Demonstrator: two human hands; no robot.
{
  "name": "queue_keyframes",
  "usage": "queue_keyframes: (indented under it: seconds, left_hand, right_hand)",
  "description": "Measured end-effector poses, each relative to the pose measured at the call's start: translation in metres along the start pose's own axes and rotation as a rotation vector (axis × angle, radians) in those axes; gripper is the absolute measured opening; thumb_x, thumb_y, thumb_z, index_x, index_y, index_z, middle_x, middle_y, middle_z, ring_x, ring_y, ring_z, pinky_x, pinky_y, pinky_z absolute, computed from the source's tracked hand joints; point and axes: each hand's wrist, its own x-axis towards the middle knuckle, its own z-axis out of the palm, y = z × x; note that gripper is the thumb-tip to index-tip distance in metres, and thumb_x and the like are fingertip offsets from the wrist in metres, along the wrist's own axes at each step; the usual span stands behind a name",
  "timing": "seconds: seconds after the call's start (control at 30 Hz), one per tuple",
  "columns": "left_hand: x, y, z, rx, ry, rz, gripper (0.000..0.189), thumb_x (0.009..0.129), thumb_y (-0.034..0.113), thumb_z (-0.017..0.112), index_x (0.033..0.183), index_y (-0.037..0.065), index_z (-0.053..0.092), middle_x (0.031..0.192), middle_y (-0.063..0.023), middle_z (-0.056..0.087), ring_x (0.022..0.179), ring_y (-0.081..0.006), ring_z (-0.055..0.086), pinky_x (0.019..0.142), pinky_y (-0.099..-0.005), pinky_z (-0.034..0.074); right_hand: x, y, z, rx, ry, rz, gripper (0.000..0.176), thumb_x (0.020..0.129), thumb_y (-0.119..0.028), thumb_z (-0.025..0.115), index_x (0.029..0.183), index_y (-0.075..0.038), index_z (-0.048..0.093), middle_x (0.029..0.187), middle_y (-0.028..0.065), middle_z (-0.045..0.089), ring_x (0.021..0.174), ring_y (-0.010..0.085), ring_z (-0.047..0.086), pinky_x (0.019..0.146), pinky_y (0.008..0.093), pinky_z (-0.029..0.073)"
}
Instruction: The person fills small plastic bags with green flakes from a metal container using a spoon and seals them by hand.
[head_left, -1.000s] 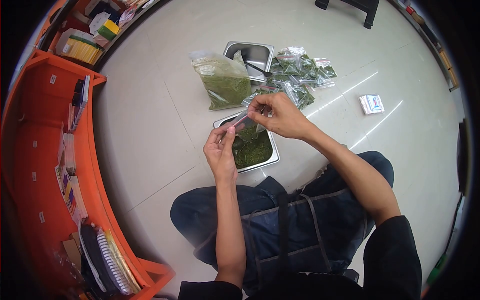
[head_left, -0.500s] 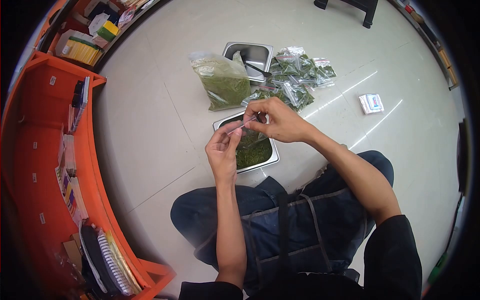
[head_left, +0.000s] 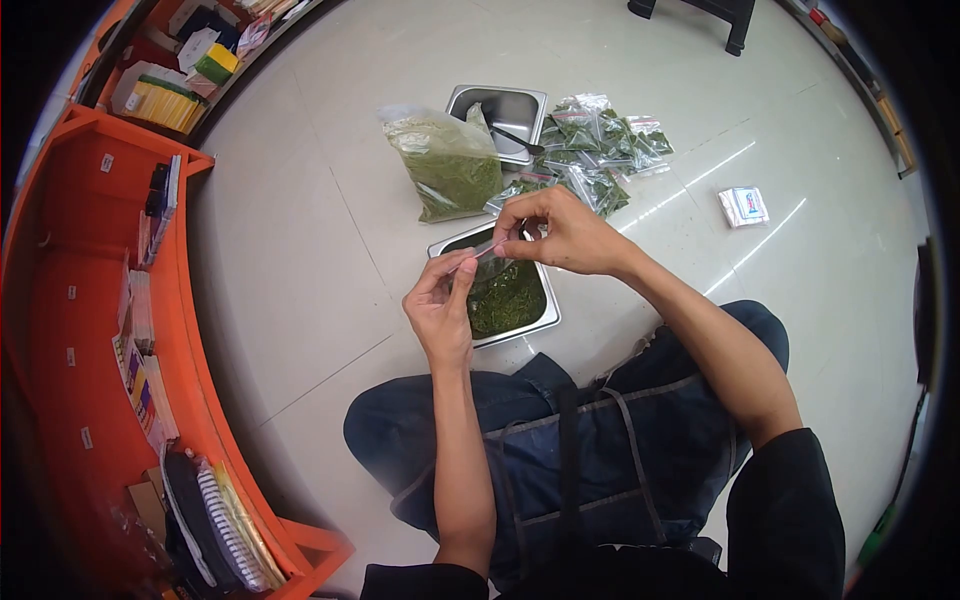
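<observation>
Between my two hands a small clear zip bag (head_left: 486, 262) is held by its pinkish top strip. My left hand (head_left: 440, 296) pinches the strip's left end between thumb and fingers. At the other end, the thumb and fingertips of my right hand (head_left: 560, 232) grip it. Directly beneath is a metal pan (head_left: 543, 318) with chopped green leaves (head_left: 505, 300) in it; my hands hide part of its far side. What the bag contains is hard to make out against the leaves.
Beyond the pan stand a large bag of green leaf bits (head_left: 445, 170) and a second metal pan (head_left: 490, 98) with a dark spoon (head_left: 520, 142). Filled zip bags (head_left: 595, 145) are piled beside them. A white packet (head_left: 743, 207) lies right; an orange shelf (head_left: 190, 330) is left.
My hands have moved slightly apart along the bag's top strip, the left one a little left and the right one a little right. The pans and filled bags stay put.
</observation>
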Motion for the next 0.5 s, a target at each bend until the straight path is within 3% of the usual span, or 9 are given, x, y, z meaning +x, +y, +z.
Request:
queue_keyframes:
  seconds: [0.3, 0.4, 0.5]
  left_hand:
    - [-0.002, 0.013, 0.009, -0.104, -0.060, -0.067, 0.015, 0.088, -0.001, 0.072, 0.103, -0.002, 0.070, 0.114, -0.0112, 0.067, 0.100, -0.0152, 0.061, 0.090, -0.0267, 0.047]
    - [-0.002, 0.006, 0.004, -0.091, -0.081, -0.078, 0.017, 0.088, 0.003, 0.073, 0.104, -0.003, 0.070, 0.115, -0.0113, 0.066, 0.102, -0.0163, 0.061, 0.094, -0.0289, 0.046]
    - [-0.003, 0.003, 0.002, -0.114, -0.101, -0.053, 0.012, 0.087, 0.000, 0.073, 0.098, -0.001, 0.071, 0.110, -0.0106, 0.066, 0.102, -0.0158, 0.061, 0.091, -0.0262, 0.047]
  right_hand:
    - [-0.001, 0.000, 0.002, 0.108, -0.047, -0.011, 0.015, 0.083, -0.013, 0.077, 0.084, 0.000, 0.070, 0.078, 0.0028, 0.065, 0.072, 0.0109, 0.055, 0.066, 0.0273, 0.044]
    - [-0.002, 0.002, 0.003, 0.119, -0.077, -0.029, 0.015, 0.082, -0.014, 0.078, 0.084, -0.001, 0.071, 0.079, 0.0023, 0.065, 0.072, 0.0105, 0.054, 0.065, 0.0274, 0.044]
    - [-0.002, 0.003, 0.005, 0.126, -0.075, -0.022, 0.015, 0.082, -0.014, 0.079, 0.085, -0.001, 0.071, 0.080, 0.0022, 0.065, 0.072, 0.0102, 0.054, 0.065, 0.0272, 0.044]
